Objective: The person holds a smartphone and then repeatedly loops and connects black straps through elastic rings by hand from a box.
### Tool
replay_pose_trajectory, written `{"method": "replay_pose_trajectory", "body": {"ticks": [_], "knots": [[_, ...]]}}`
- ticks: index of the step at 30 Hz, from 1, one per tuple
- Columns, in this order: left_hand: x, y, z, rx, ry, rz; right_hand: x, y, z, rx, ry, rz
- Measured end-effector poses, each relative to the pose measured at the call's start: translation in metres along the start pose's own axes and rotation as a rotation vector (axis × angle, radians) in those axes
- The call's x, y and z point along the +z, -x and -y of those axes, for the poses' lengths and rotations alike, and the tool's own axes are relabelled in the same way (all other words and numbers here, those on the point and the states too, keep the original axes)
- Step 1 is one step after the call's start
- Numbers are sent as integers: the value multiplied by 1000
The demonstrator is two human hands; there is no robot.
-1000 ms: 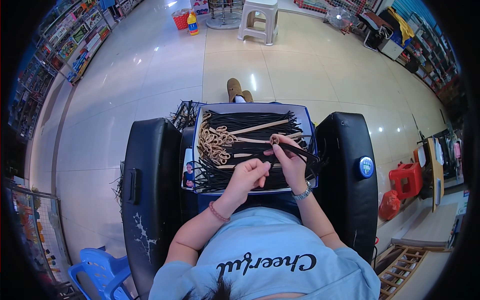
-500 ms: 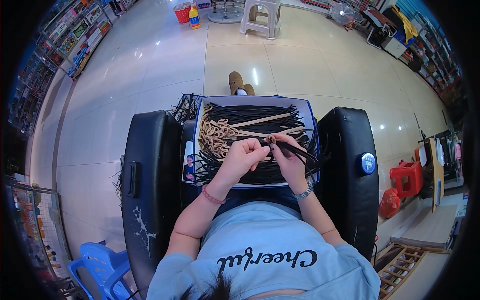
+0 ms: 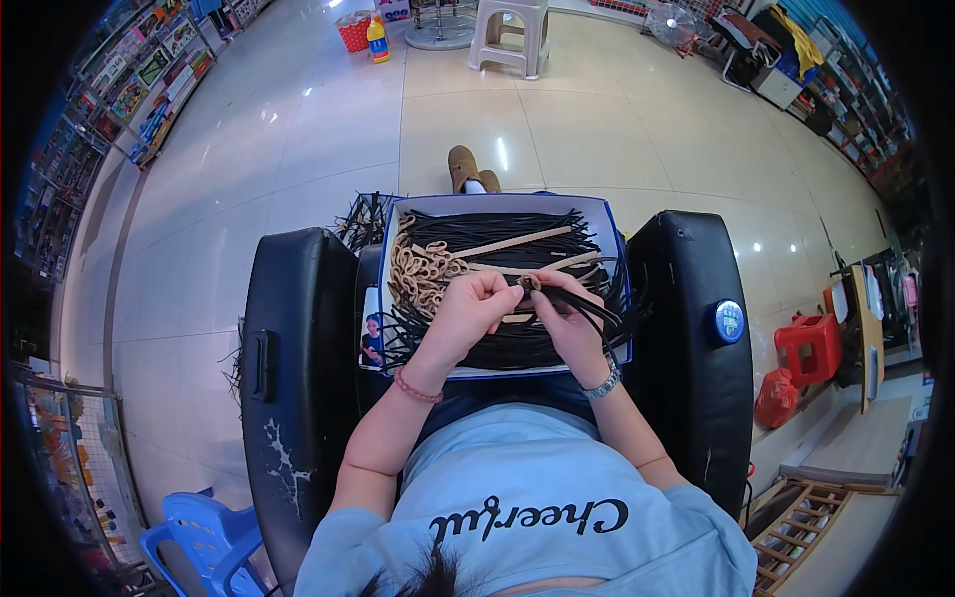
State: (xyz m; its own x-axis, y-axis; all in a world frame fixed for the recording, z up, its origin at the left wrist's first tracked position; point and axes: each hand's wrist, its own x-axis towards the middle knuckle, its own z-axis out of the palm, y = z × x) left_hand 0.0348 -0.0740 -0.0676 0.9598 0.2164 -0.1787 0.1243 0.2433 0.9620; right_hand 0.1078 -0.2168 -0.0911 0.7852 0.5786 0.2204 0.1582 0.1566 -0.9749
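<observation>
On my lap rests a shallow white and blue box (image 3: 398, 211) filled with thin black strips (image 3: 468, 227). Tan looped ends (image 3: 423, 264) cluster at its left side, and a few flat tan strips (image 3: 527, 239) lie across the black ones. Above the box, my left hand (image 3: 479, 308) pinches at a small brown looped end. My right hand (image 3: 575, 326) grips the same black strap (image 3: 582, 295) near that loop (image 3: 530, 284), its long tails trailing off to the right. Both sets of fingers almost meet at the loop. Exactly how the strip passes through it is too small to tell.
Black padded armrests (image 3: 298, 358) (image 3: 686, 298) flank the box. More black strips (image 3: 360, 221) stick out beyond its left edge. Farther off are a grey stool (image 3: 509, 40), a red stool (image 3: 808, 348), a red bag (image 3: 774, 398) and a blue plastic chair (image 3: 204, 542).
My hands stay together at the loop, with small finger shifts around it. The whole view has moved slightly, so the box appears a little farther left.
</observation>
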Motion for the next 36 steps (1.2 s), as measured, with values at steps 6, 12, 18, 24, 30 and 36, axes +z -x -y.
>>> {"method": "replay_pose_trajectory", "body": {"ticks": [6,12,18,24,30,36], "knots": [[1,-3,2,-4,-41,-36,0,0,3,-106,161,-11],[2,-5,4,39,-67,-66,1,-2,2,-187,289,-29],[8,-4,6,64,-151,-79,0,-2,-2,-194,338,-65],[4,-8,7,37,-69,-41,-2,-2,-1,-161,298,-32],[7,-9,7,48,-28,-41,0,-1,-1,-208,325,-30],[21,-6,28,251,-104,-180,3,0,-3,-279,399,-114]]}}
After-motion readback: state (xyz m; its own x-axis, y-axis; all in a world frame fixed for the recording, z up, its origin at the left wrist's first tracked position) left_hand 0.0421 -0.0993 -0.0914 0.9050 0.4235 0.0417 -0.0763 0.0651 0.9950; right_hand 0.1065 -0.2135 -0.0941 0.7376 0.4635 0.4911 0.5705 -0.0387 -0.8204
